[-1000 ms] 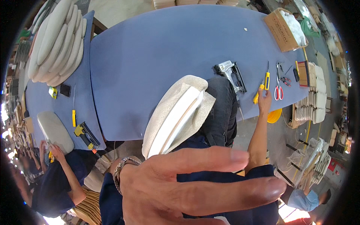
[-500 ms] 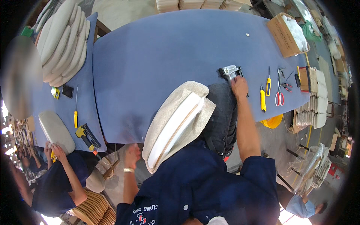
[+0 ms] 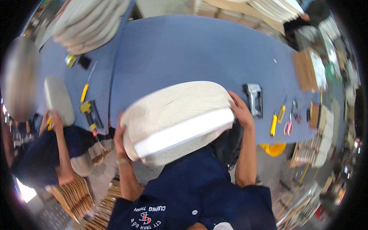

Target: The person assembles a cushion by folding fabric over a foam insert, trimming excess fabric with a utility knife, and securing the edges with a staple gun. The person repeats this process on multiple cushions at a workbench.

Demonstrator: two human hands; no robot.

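A rounded upholstered cushion [image 3: 180, 105], covered in cream fabric with a bright white strip along its near side, is held tilted in front of me, over the table's near edge. My left hand [image 3: 120, 138] grips its left end, and my right hand [image 3: 241, 110] has its fingers wrapped round the right end. Parts of both hands are hidden behind the cushion. A silver and black staple gun [image 3: 254, 100] lies on the blue table [image 3: 172, 50], just right of my right hand and apart from it.
Right of the staple gun lie yellow-handled tools [image 3: 273, 125] and red-handled scissors [image 3: 288, 128]; a cardboard box [image 3: 305, 71] stands beyond. At left, a co-worker's hands [image 3: 54, 122] touch another cushion [image 3: 59, 100], near a yellow-black staple gun [image 3: 91, 115] and stacked cushions [image 3: 92, 23].
My right hand has let go of the staple gun and taken the cushion's right end. My left hand has come up onto its left end. The cushion has turned from steep to nearly level.
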